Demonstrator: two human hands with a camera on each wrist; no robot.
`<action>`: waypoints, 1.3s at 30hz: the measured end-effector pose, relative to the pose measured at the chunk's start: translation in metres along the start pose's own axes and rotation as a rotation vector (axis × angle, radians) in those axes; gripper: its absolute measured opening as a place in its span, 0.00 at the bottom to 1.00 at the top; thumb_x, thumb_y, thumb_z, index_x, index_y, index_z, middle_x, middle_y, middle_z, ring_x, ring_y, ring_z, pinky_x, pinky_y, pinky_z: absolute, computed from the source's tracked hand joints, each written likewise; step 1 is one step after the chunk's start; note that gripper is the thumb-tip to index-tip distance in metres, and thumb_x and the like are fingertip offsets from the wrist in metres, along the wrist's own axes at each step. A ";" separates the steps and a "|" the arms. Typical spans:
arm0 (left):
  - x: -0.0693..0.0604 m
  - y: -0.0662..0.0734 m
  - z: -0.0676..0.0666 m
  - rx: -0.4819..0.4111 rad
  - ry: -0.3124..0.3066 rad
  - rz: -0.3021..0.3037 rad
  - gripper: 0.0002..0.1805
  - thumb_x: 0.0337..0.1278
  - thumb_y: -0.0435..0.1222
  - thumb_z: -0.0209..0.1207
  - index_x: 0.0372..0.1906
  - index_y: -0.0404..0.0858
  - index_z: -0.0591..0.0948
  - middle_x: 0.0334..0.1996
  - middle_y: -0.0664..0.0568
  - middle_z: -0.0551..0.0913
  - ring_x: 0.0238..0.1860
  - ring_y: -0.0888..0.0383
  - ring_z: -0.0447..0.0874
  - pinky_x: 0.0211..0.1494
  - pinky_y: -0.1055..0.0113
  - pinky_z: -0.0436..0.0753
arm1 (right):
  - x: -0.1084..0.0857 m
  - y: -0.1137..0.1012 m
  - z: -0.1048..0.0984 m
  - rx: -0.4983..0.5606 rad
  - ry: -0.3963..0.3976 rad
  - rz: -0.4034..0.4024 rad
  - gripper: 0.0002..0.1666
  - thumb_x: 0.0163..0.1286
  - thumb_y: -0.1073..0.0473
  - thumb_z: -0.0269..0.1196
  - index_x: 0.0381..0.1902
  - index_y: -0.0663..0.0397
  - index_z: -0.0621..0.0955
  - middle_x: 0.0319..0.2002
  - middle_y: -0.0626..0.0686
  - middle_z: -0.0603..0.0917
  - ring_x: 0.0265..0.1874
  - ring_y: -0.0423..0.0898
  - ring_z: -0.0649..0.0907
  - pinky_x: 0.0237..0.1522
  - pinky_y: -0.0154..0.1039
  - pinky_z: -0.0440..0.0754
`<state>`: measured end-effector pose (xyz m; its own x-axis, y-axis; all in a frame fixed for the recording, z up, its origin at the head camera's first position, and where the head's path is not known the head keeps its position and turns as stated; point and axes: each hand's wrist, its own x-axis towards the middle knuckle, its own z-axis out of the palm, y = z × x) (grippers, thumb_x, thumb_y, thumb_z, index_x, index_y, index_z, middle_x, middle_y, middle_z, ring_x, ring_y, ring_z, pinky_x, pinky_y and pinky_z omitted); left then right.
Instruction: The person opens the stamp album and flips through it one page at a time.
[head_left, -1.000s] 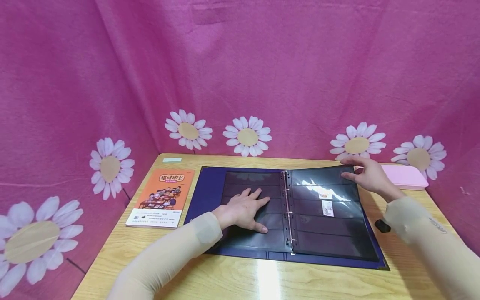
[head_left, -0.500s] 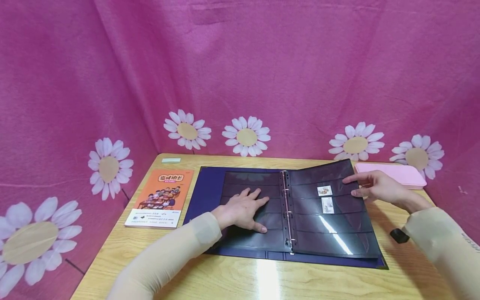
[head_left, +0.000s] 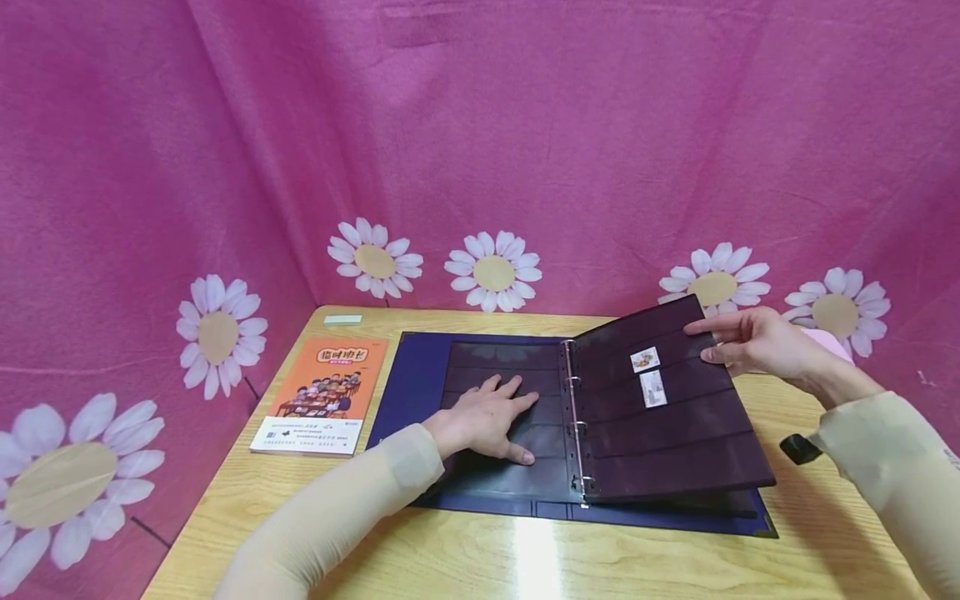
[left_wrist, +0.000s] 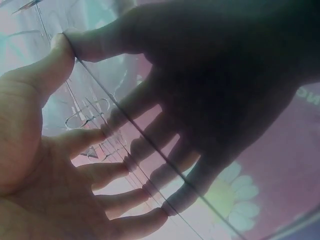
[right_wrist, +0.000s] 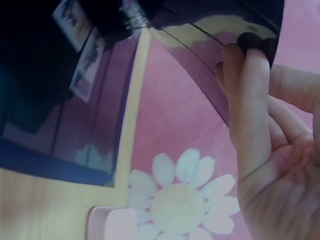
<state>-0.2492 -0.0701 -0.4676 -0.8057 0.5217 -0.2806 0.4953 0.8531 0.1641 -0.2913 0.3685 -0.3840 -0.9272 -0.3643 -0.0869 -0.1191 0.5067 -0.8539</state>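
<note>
Head view: an open binder (head_left: 408, 375) lies on the worktop (head_left: 450, 558); the left hand (head_left: 486, 419) rests on its left page (head_left: 502, 362), fingers spread wide, while the right hand (head_left: 776, 350) pinches the raised right page (head_left: 660, 433), which bears two stamp-like cards (head_left: 648, 375). Left wrist view: spread fingers appear mirrored in the glossy left page. Right wrist view: fingers grip the raised page's edge; a pink case (right_wrist: 114, 222) stands well apart.

Wood-grain table (head_left: 637, 567) under a blue ring binder (head_left: 416, 383), orange book (head_left: 322, 396), pink case (head_left: 827, 342), pale strip (head_left: 342, 320).
</note>
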 end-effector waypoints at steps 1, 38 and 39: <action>0.000 0.000 0.000 -0.002 0.000 -0.001 0.58 0.62 0.69 0.73 0.92 0.58 0.62 0.94 0.48 0.55 0.94 0.36 0.52 0.91 0.35 0.64 | 0.001 -0.003 0.000 0.009 0.007 -0.001 0.25 0.75 0.70 0.72 0.62 0.36 0.91 0.31 0.38 0.90 0.31 0.31 0.86 0.33 0.34 0.90; 0.000 0.000 0.000 -0.003 -0.002 0.003 0.58 0.62 0.69 0.73 0.91 0.59 0.62 0.94 0.48 0.56 0.94 0.36 0.52 0.91 0.36 0.64 | 0.032 -0.084 0.019 0.138 0.022 0.021 0.25 0.80 0.61 0.71 0.72 0.39 0.87 0.66 0.28 0.85 0.55 0.27 0.89 0.53 0.34 0.92; 0.000 0.000 0.000 -0.001 -0.002 0.005 0.58 0.62 0.69 0.73 0.91 0.59 0.62 0.94 0.48 0.56 0.94 0.36 0.53 0.91 0.36 0.65 | 0.032 -0.085 0.021 0.166 0.015 0.010 0.25 0.81 0.62 0.70 0.71 0.38 0.87 0.65 0.27 0.85 0.55 0.28 0.89 0.53 0.33 0.91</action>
<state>-0.2492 -0.0700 -0.4679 -0.8027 0.5257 -0.2816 0.4989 0.8506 0.1660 -0.3037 0.2969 -0.3254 -0.9333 -0.3477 -0.0896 -0.0505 0.3742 -0.9260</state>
